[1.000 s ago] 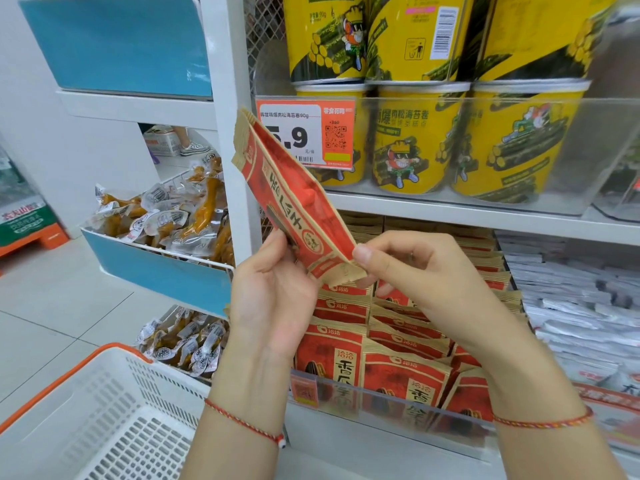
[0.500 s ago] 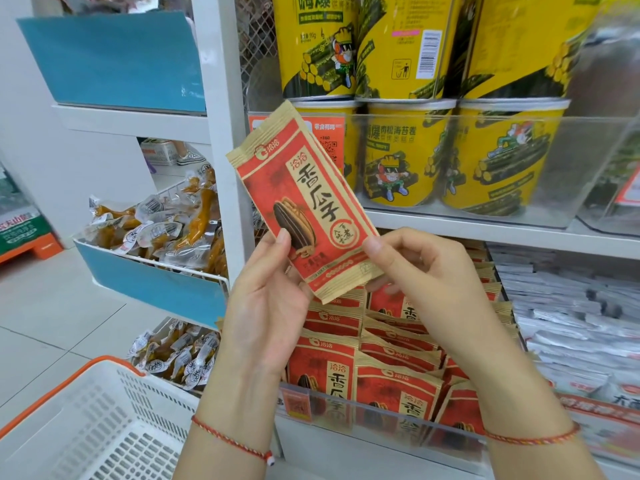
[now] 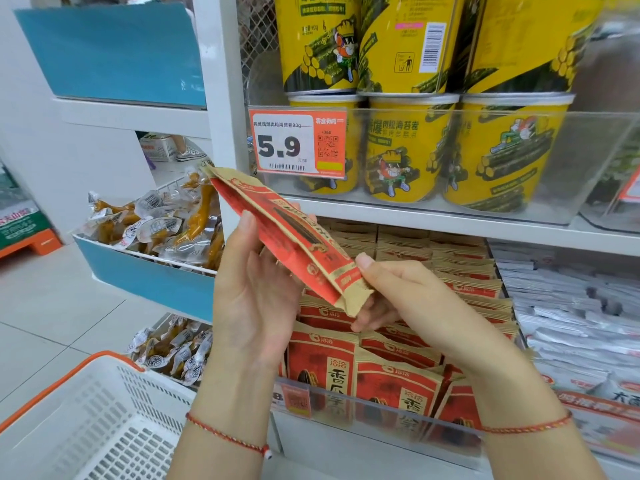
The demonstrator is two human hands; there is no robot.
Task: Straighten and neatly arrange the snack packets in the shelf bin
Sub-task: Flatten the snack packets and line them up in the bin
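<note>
Before the white shelf [image 3: 433, 216] I see both hands gripping one crinkled, flat red-and-tan paper packet [image 3: 291, 233], left hand [image 3: 256, 289] mid-packet, right hand [image 3: 398, 292] pinching its lower end.

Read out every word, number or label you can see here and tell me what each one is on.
"5.9": orange price tag on the upper clear bin.
"90g": same tag, ending its small product line.
"+360": same tag, above its QR code.
"香瓜子": red sunflower seed packets in the lower clear bin.
Held packet, yellow canisters, barcodes: print too angled or small to read.
</note>
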